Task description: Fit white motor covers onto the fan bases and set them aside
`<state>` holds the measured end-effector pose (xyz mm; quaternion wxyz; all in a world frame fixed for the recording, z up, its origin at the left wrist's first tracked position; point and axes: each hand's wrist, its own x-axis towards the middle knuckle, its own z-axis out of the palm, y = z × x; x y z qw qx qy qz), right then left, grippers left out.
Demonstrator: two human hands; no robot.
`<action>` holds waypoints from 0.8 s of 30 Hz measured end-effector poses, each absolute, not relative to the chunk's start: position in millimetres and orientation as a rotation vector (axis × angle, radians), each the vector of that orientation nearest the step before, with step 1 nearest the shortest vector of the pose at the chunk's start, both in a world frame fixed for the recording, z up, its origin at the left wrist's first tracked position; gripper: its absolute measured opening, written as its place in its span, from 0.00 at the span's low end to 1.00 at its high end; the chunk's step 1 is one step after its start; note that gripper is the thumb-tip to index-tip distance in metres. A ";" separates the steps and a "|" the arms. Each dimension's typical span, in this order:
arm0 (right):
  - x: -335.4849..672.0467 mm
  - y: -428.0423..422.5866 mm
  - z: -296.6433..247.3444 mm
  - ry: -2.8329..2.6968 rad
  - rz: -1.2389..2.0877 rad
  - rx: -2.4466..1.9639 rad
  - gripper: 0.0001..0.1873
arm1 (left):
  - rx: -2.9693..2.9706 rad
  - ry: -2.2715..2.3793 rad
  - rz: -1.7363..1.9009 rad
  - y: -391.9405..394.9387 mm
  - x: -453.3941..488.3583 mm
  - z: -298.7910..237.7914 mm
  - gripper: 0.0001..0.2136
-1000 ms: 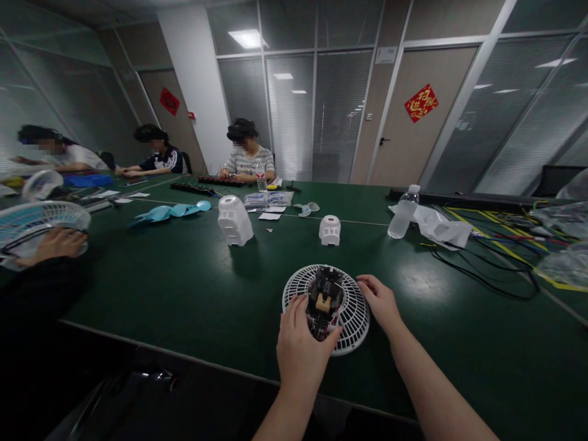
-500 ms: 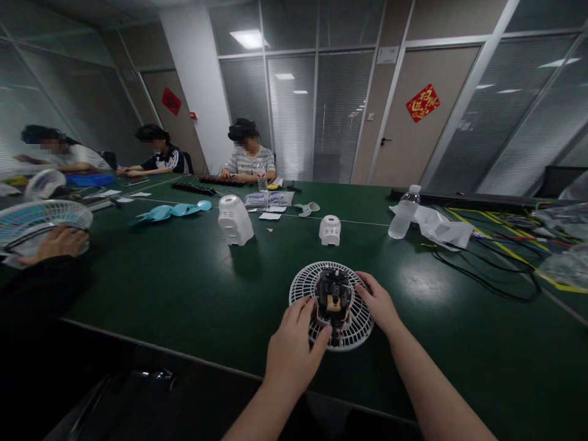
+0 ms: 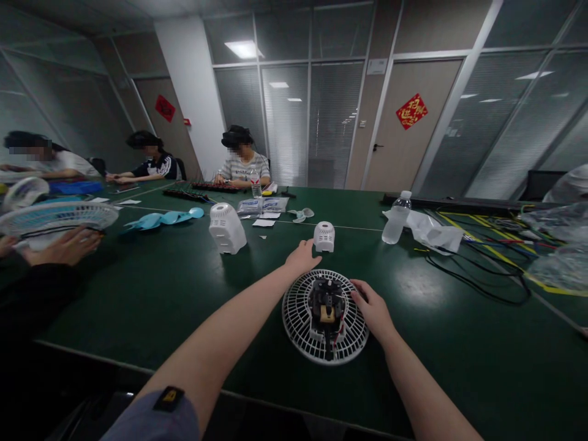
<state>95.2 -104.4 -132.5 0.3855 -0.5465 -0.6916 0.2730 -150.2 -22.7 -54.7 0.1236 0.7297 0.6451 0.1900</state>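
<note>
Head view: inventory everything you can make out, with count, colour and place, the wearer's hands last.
Fan grille: one, white, front of table
Motor assembly: one, mostly black, on the grille
Small vented cover: one, white, beyond the grille
Large vented housing: one, white, left of the cover
Bottles: two, clear, one right, one far
Curved parts: several, light blue, left of the housing
Crumpled sheet: one, white, right
Cables: uncounted, mixed colours, far right
Table: one, green, underneath
Door signs: two, red, background
Co-workers: three, seated far side
Neighbour's hands: two, left, at another white grille
Left hand: one, beside small cover, contact unclear
Right hand: one, at grille's right rim
</note>
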 end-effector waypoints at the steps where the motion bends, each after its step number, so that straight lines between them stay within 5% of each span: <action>1: 95.3 -104.1 -133.0 -1.764 0.693 -1.388 0.20 | 2.159 1.863 0.523 -12.5 -145.0 -55.0 0.34; 17: 92.9 -106.4 -125.7 -1.799 0.644 -1.394 0.19 | 2.312 1.760 0.456 34.2 -153.5 -64.1 0.20; 24: 92.6 -106.8 -125.7 -1.793 0.642 -1.407 0.19 | 2.002 1.957 0.658 41.5 -135.3 -68.7 0.37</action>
